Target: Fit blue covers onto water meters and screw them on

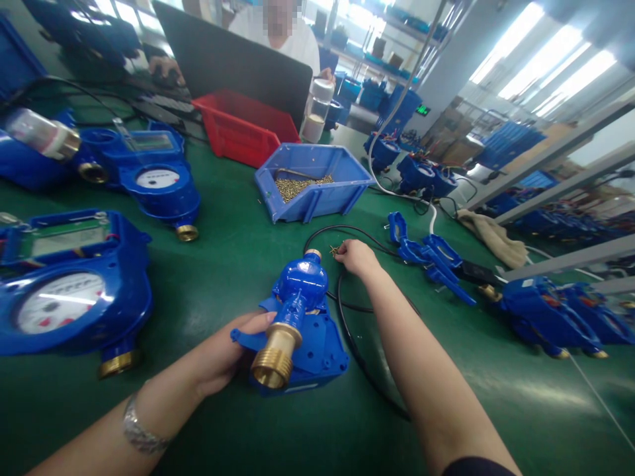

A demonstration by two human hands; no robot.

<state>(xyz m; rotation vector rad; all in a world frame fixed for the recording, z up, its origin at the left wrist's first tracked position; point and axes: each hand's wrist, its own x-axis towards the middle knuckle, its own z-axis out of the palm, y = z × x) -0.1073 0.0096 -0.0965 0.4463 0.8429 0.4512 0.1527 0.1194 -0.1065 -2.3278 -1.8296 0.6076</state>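
Observation:
A blue water meter (pixel 302 284) lies face down in front of me, its threaded brass end (pixel 274 360) pointing at me. My left hand (pixel 238 344) grips its left side, with the fingers partly hidden beneath the housing. Just past the meter's far end, my right hand (pixel 358 256) pinches at a small heap of brass screws (pixel 333 250) on the green table. Which screws are between the fingertips is too small to make out. A black cable (pixel 347 330) loops around beside the meter and under my right forearm.
Behind the meter stands a blue bin (pixel 317 192) of small brass screws, with a red bin (pixel 238 132) beyond it. More water meters (pixel 74 291) sit at the left. Blue housings (pixel 431 258) lie at the right. A person (pixel 297 46) sits across, behind a dark panel (pixel 238 66).

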